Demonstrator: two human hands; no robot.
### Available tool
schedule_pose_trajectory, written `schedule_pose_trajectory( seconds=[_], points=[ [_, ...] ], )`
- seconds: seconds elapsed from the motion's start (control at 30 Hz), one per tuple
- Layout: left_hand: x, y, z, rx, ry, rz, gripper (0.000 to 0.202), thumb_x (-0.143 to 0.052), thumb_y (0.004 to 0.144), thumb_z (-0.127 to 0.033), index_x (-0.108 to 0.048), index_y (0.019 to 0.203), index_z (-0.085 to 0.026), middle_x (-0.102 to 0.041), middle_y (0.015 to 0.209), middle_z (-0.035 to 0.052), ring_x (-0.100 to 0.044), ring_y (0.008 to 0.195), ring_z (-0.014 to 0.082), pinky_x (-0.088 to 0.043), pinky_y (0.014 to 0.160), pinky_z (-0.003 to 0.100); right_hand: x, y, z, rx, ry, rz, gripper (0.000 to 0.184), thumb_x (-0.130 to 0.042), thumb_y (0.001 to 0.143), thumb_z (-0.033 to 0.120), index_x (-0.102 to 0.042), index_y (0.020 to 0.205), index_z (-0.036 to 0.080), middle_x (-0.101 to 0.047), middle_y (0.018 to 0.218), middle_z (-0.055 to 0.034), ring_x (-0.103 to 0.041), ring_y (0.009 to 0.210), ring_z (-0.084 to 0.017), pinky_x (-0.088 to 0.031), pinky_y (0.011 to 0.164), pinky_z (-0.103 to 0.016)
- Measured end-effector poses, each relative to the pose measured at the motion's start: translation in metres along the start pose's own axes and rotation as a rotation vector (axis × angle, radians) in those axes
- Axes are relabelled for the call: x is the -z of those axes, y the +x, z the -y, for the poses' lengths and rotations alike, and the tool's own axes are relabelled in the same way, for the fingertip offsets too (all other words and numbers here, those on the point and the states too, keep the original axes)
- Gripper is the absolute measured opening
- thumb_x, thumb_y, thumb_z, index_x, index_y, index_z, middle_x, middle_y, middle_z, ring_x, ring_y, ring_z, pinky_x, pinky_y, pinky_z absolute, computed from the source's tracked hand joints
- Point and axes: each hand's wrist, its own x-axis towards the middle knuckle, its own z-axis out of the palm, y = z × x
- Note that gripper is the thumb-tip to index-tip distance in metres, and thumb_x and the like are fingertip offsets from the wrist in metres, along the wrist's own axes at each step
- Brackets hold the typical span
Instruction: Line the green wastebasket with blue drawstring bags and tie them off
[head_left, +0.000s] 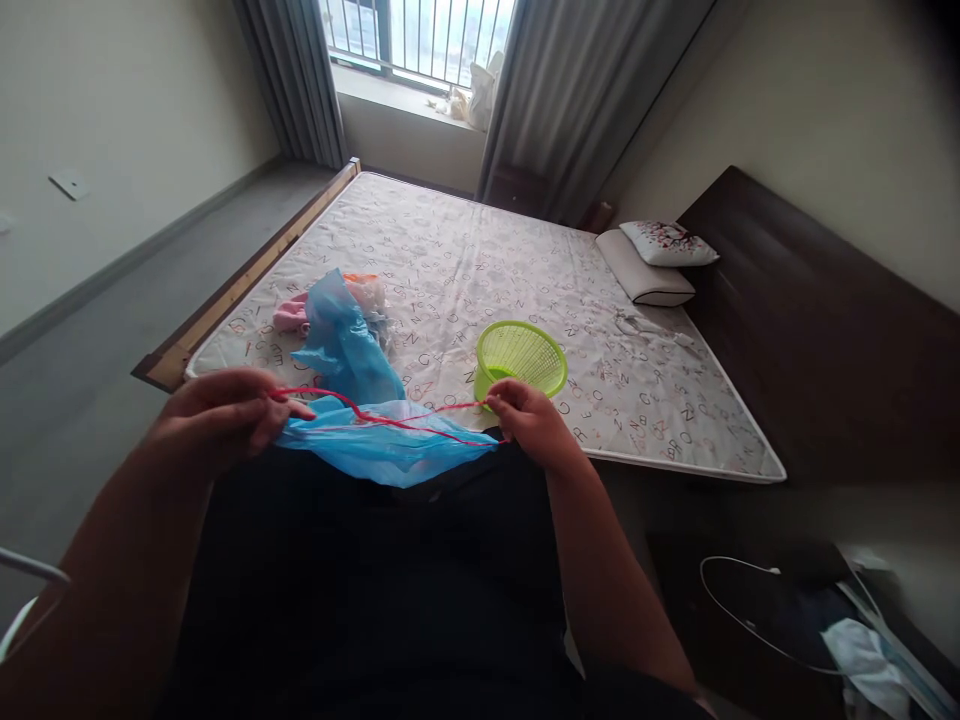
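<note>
Between my two hands a blue plastic drawstring bag (390, 455) is stretched out sideways, close to my body. Its red drawstring (409, 425) runs across the top and crosses itself near the middle. My left hand (229, 410) pinches the string's left end, fingers closed. On the other side, my right hand (525, 415) grips the string between thumb and fingers. Just beyond the right hand a green plastic basket (523, 352) stands on the mattress. Another piece of blue plastic (341, 335) lies behind the bag, beside a pink cloth (291, 313).
The bare mattress (450, 250) has a letter print and a wooden bed frame (255, 280). A pillow and a cushion (670, 243) lie near the dark headboard (817, 330). At lower right, a white cable (739, 620) lies on a dark surface.
</note>
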Motion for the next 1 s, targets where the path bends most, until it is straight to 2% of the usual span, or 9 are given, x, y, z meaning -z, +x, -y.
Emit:
schedule_pose_trajectory(
  seconds=[0.13,0.27,0.37,0.53,0.6,0.67,0.77,0.93,1.0],
  points=[
    [-0.015,-0.007,-0.013,0.219,0.384,0.531,0.025,-0.076,0.085,-0.036,-0.084,0.106,-0.026,-0.079,0.08,0.0047,-0.067,0.057,0.0192,-0.055,0.048,0.027,-0.032,0.009,0.0,0.021,0.461,-0.171,0.034,-0.077,0.085,0.049,-0.056,0.097,0.025,-0.05,0.065,0.0094,-0.05,0.048,-0.009,-0.042,0.045,-0.023],
    [-0.039,-0.003,-0.003,0.645,0.587,0.742,0.044,-0.075,0.089,-0.048,-0.076,0.127,-0.026,-0.081,0.092,0.0083,-0.066,0.056,0.0167,-0.052,0.05,0.025,-0.043,0.01,0.017,0.108,0.572,-0.109,0.035,-0.079,0.086,0.041,-0.058,0.11,0.027,-0.065,0.085,0.0047,-0.057,0.055,-0.009,-0.043,0.046,-0.021],
    [-0.054,0.001,0.028,0.613,0.678,0.629,0.045,-0.064,0.095,-0.057,-0.073,0.125,-0.024,-0.08,0.096,0.0077,-0.063,0.051,0.014,-0.049,0.049,0.024,-0.043,0.009,0.029,0.177,0.492,-0.053,0.034,-0.077,0.088,0.037,-0.06,0.116,0.028,-0.069,0.098,0.0025,-0.058,0.056,-0.007,-0.042,0.046,-0.021],
    [-0.062,0.015,0.079,-0.232,1.023,-0.068,0.042,-0.07,0.091,-0.052,-0.072,0.118,-0.02,-0.075,0.109,0.0118,-0.073,0.096,0.0264,-0.06,0.089,0.04,-0.044,0.009,0.039,0.256,0.36,0.056,0.025,-0.073,0.091,0.032,-0.064,0.113,0.028,-0.068,0.095,0.0032,-0.047,0.052,-0.004,-0.039,0.047,-0.02],
    [-0.056,0.031,0.093,-0.418,1.174,-0.149,0.065,-0.08,0.081,-0.05,-0.066,0.137,-0.02,-0.069,0.133,0.0158,-0.064,0.125,0.0338,-0.05,0.11,0.05,-0.047,0.009,0.042,0.282,0.326,0.124,0.023,-0.072,0.091,0.032,-0.066,0.113,0.027,-0.067,0.094,0.0022,-0.049,0.056,-0.004,-0.039,0.048,-0.02],
    [-0.046,0.052,0.105,-0.332,1.241,0.054,0.086,-0.085,0.073,-0.05,-0.059,0.149,-0.019,-0.066,0.141,0.0169,-0.059,0.133,0.0375,-0.046,0.114,0.052,-0.048,0.009,0.046,0.303,0.275,0.19,0.021,-0.071,0.092,0.033,-0.067,0.112,0.026,-0.067,0.095,0.0005,-0.054,0.062,-0.006,-0.042,0.051,-0.02],
    [-0.033,0.078,0.118,0.028,1.243,0.362,0.057,-0.077,0.077,-0.048,-0.075,0.126,-0.02,-0.078,0.108,0.0108,-0.072,0.102,0.0318,-0.056,0.095,0.042,-0.049,0.012,0.049,0.36,0.114,0.192,0.019,-0.064,0.096,0.031,-0.068,0.114,0.025,-0.069,0.098,-0.0021,-0.061,0.073,-0.011,-0.051,0.061,-0.025],
    [-0.043,0.084,0.11,0.244,0.968,0.17,0.03,-0.079,0.074,-0.048,-0.075,0.08,-0.019,-0.066,0.062,0.0018,-0.059,0.053,0.0172,-0.047,0.052,0.026,-0.061,0.011,0.035,0.565,-0.323,-0.491,0.024,-0.057,0.094,0.026,-0.067,0.116,0.025,-0.064,0.126,-0.0114,-0.059,0.122,-0.027,-0.05,0.107,-0.051],
    [-0.056,0.079,0.098,0.317,0.751,0.079,0.035,-0.085,0.069,-0.048,-0.074,0.083,-0.018,-0.064,0.06,0.0003,-0.057,0.047,0.0152,-0.043,0.044,0.023,-0.08,0.004,0.018,0.592,-0.398,-0.471,0.02,-0.058,0.093,0.027,-0.066,0.111,0.026,-0.065,0.124,-0.0127,-0.058,0.126,-0.03,-0.044,0.114,-0.054]
  ],
)
